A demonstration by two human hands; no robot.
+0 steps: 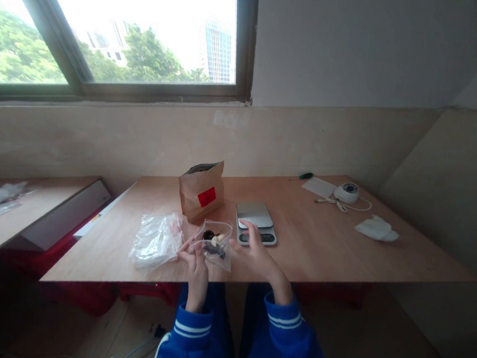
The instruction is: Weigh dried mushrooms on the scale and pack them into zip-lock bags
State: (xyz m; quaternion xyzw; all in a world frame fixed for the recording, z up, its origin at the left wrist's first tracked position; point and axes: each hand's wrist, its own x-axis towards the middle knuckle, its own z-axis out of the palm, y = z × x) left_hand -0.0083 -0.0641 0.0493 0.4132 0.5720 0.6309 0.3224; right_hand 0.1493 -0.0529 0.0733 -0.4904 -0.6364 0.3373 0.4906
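Note:
A small clear zip bag [223,261] with dark pieces and a few pale ones inside is near the table's front edge. My left hand [197,265] is closed on the bag's left side. Beside the bag's right edge is my right hand [254,255], its fingers apart and the index finger reaching over the front of a kitchen scale [255,214]. Whether the right thumb touches the bag I cannot tell. Nothing lies on the scale's visible plate. To the left is a pile of clear plastic bags [154,241]; behind stands an open-topped brown paper pouch [195,194] with a red label.
On the right of the wooden table [311,248] are a white dome camera [347,193] with its cable, a crumpled white wrapper [377,229], a paper sheet [319,187] and a green-handled screwdriver [306,176]. Another table [46,205] stands left; red stools [92,295] are underneath.

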